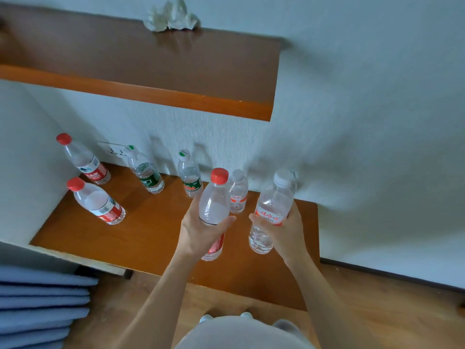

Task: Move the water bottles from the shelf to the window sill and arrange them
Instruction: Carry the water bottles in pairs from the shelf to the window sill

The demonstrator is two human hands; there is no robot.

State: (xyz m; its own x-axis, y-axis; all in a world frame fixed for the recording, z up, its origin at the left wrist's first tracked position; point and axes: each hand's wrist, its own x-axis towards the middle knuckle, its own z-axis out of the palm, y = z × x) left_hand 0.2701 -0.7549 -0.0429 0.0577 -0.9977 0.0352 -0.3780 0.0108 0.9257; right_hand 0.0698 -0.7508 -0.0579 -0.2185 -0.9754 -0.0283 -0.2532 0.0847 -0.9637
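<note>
My left hand (201, 230) grips a red-capped water bottle (214, 197) around its middle, lifted above the lower wooden shelf (156, 238). In my right hand (284, 230) is a white-capped bottle with a red label (273, 205), also raised. On the shelf stand two red-capped bottles (83, 159) (98, 201) at the left, two green-labelled bottles (146, 171) (190, 175) along the wall, and a small white-capped bottle (238, 192) between my hands. Behind the right-hand bottle another bottle's cap (293, 175) peeks out. No window sill is in view.
An upper wooden shelf (141, 69) juts out overhead, bearing a white crumpled ornament (172, 17). A wall socket (115, 148) sits behind the bottles. Stacked blue fabric (42, 306) lies at the lower left. Wooden floor (377, 311) spreads to the right.
</note>
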